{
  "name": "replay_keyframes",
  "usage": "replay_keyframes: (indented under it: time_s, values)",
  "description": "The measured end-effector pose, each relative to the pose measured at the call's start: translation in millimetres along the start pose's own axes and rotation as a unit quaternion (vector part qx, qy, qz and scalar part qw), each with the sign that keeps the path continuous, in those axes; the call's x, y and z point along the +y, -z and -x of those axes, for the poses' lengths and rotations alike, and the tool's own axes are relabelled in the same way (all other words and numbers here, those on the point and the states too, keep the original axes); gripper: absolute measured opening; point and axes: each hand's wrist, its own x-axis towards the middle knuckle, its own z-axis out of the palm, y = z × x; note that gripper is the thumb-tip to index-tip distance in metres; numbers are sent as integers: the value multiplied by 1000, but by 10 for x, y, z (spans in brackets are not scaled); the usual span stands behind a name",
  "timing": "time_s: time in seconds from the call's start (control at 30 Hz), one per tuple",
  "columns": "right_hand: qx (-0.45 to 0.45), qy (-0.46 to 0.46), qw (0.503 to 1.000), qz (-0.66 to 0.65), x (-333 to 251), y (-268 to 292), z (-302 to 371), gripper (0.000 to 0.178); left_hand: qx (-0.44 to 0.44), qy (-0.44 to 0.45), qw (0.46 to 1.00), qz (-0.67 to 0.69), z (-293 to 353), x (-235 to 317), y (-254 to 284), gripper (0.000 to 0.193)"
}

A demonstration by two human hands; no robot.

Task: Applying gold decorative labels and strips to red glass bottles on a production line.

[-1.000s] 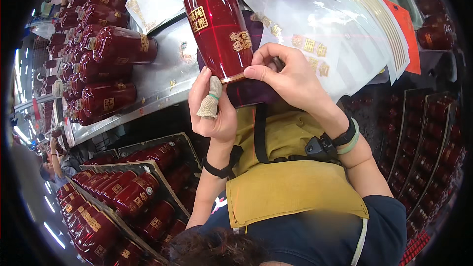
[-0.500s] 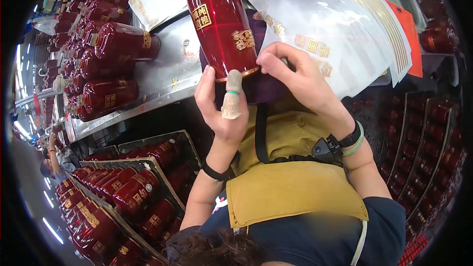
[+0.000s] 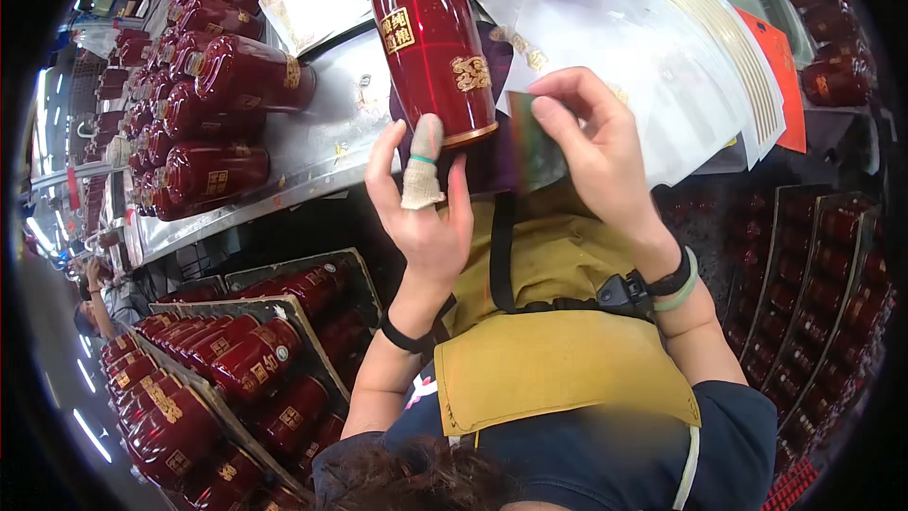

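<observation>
A glossy dark red bottle (image 3: 430,52) with gold decorations lies at a slant before me, its base toward me, on a dark purple cloth (image 3: 497,52). Around the bottle's lower end is my left hand (image 3: 426,227), fingers spread; one wears a beige cloth finger cover (image 3: 423,170), which overlaps the base edge. I cannot tell how firmly that hand touches the bottle. Beside the base, to the right, my right hand (image 3: 605,156) pinches a thin, dark green sheet (image 3: 537,147), smeared by motion.
Several red bottles (image 3: 241,76) crowd the metal table's left part. White sheets (image 3: 653,47) with gold stickers cover its right side, next to an orange-red sheet (image 3: 777,76). Crates (image 3: 293,308) of bottles stand below at left, and more bottles (image 3: 823,246) at right. A co-worker (image 3: 109,298) is far left.
My left hand has loosened and slid slightly down and left, its fingers spreading. My right hand has moved right, away from the bottle, and the dark green sheet now shows in it.
</observation>
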Motion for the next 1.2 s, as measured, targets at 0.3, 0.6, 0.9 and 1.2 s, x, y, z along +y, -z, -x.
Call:
replay_keyframes:
  time_s: [0.3, 0.6, 0.9, 1.2]
  values:
    - [-16, 62, 996, 65, 27, -234, 61, 7, 94, 8, 994, 62, -141, -174, -97, 46]
    - [-15, 58, 998, 22, 18, -310, 81, 9, 82, -112, 990, -38, -283, -77, -145, 51]
    - [9, 65, 997, 42, 102, -261, 80, 8, 90, -65, 994, -20, -241, 86, -74, 47]
    - [8, 41, 998, 41, 116, -253, 57, 10, 59, 68, 993, 71, -137, -153, -75, 47]
